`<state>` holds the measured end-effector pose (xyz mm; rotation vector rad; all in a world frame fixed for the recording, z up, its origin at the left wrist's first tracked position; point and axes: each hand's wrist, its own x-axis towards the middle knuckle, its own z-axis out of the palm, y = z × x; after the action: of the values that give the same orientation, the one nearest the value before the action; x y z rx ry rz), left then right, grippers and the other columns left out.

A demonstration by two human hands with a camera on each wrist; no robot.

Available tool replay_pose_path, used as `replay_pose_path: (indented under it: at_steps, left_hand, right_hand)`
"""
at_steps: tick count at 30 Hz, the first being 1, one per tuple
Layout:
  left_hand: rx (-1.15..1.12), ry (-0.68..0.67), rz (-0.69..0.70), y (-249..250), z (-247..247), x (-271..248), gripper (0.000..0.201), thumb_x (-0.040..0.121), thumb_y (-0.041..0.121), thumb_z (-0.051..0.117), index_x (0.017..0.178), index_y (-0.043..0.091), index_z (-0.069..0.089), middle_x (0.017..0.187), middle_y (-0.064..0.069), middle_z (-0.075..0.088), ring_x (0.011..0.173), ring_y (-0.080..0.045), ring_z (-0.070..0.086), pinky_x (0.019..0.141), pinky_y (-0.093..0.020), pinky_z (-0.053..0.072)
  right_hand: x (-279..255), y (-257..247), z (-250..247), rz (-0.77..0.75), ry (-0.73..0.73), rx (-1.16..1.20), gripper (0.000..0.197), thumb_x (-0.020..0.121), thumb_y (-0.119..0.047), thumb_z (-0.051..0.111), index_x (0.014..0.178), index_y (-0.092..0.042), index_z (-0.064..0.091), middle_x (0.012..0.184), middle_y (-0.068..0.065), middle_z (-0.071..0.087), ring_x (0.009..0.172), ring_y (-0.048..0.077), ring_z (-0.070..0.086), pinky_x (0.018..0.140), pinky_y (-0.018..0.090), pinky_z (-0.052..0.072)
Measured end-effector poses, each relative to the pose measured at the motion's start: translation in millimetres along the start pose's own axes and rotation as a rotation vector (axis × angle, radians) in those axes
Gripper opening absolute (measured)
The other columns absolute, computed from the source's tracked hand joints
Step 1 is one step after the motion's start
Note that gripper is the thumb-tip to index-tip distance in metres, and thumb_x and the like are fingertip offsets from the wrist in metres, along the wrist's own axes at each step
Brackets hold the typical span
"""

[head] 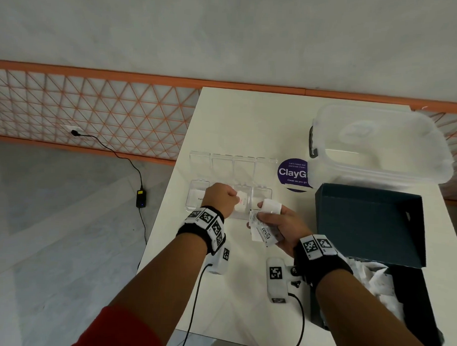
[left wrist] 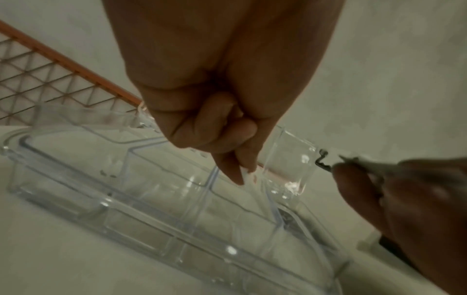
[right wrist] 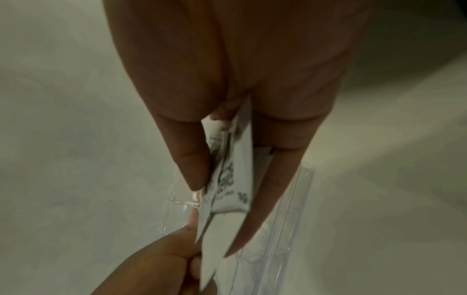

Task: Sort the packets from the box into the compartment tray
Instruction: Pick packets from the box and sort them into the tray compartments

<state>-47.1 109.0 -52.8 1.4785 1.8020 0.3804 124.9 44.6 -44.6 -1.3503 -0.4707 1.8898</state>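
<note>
A white counter (head: pixel 250 116) holds a clear compartment tray (head: pixel 195 197) near its left edge. The tray lid (head: pixel 233 164) is flipped open toward the far edge. The far-left slot has a white packet (head: pixel 198 196) lying in it.

The left hand (head: pixel 220 198) is over the middle of the tray. Its fingers are curled and pinch a small white packet with red marks (head: pixel 241 200) right above one of the middle slots. From the left wrist view, the fingertips (left wrist: pixel 237 171) point down into the tray (left wrist: pixel 151 199).

The right hand (head: pixel 277 226) is just in front of the tray, close to the left hand. Its fingers are closed around a bunch of white packets (head: pixel 263 229). One packet has dark letters on it. From the right wrist view, the bunch (right wrist: pixel 232 175) sits squeezed between the thumb and the fingers.

A dark box (head: pixel 370 224) sits by the right edge of the counter, with its flap standing up. More white packets (head: pixel 381 284) lie inside it. A big clear plastic tub (head: pixel 378 144) stands at the far right corner. A round purple sticker (head: pixel 293 173) lies between the tray and the tub.
</note>
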Motion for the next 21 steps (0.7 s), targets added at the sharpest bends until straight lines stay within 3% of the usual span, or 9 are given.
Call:
replay_pose_path:
  at_steps: [4, 7, 11, 15, 19, 21]
  left_hand:
    - [0.176, -0.028, 0.019, 7, 11, 4, 0.024, 0.089, 0.015, 0.062, 0.112, 0.014, 0.061, 0.111, -0.006, 0.063, 0.099, -0.023, 0.061, 0.080, -0.031, 0.051]
    - [0.446, -0.086, 0.120, 11, 16, 4, 0.017, 0.091, 0.012, 0.055, 0.105, 0.012, 0.065, 0.105, -0.007, 0.066, 0.093, -0.025, 0.063, 0.078, -0.032, 0.052]
    - [0.696, -0.156, 0.248, 15, 22, 2, 0.023, 0.090, 0.009, 0.051, 0.101, 0.013, 0.070, 0.102, -0.008, 0.068, 0.094, -0.026, 0.064, 0.074, -0.031, 0.048]
    - [0.831, -0.197, 0.304, 18, 25, 3, 0.018, 0.088, 0.007, 0.050, 0.091, 0.009, 0.067, 0.096, -0.009, 0.068, 0.089, -0.028, 0.065, 0.067, -0.030, 0.044]
    - [0.862, -0.244, 0.312, 18, 22, 5, 0.016, 0.086, 0.007, 0.049, 0.073, 0.013, 0.058, 0.088, -0.008, 0.068, 0.077, -0.026, 0.060, 0.064, -0.029, 0.041]
    - [0.869, -0.274, 0.295, 22, 20, 6, 0.018, 0.086, 0.009, 0.049, 0.071, 0.013, 0.056, 0.084, -0.007, 0.066, 0.070, -0.024, 0.053, 0.064, -0.029, 0.041]
  right_hand:
    - [-2, -1, -5, -0.006, 0.005, 0.002, 0.027, 0.087, 0.008, 0.060, 0.109, -0.008, 0.064, 0.107, 0.025, 0.071, 0.092, 0.041, 0.071, 0.068, 0.039, 0.058]
    - [-3, -2, -10, 0.004, 0.025, 0.000, 0.030, 0.088, 0.005, 0.061, 0.115, -0.008, 0.062, 0.110, 0.025, 0.070, 0.094, 0.040, 0.071, 0.068, 0.039, 0.057]
    - [0, -2, -16, 0.020, 0.036, 0.009, 0.031, 0.089, 0.003, 0.062, 0.117, -0.010, 0.062, 0.110, 0.023, 0.071, 0.098, 0.040, 0.070, 0.075, 0.043, 0.057]
    - [5, -1, -19, 0.031, 0.053, 0.040, 0.032, 0.089, 0.007, 0.056, 0.116, -0.009, 0.062, 0.113, 0.028, 0.068, 0.103, 0.045, 0.067, 0.090, 0.053, 0.052]
    - [8, -2, -23, 0.045, 0.049, 0.110, 0.036, 0.088, 0.010, 0.043, 0.114, -0.008, 0.061, 0.102, 0.026, 0.070, 0.089, 0.042, 0.070, 0.075, 0.044, 0.057]
    - [10, -2, -26, 0.051, 0.048, 0.121, 0.037, 0.088, 0.010, 0.042, 0.115, -0.008, 0.060, 0.101, 0.024, 0.072, 0.086, 0.041, 0.072, 0.073, 0.043, 0.058]
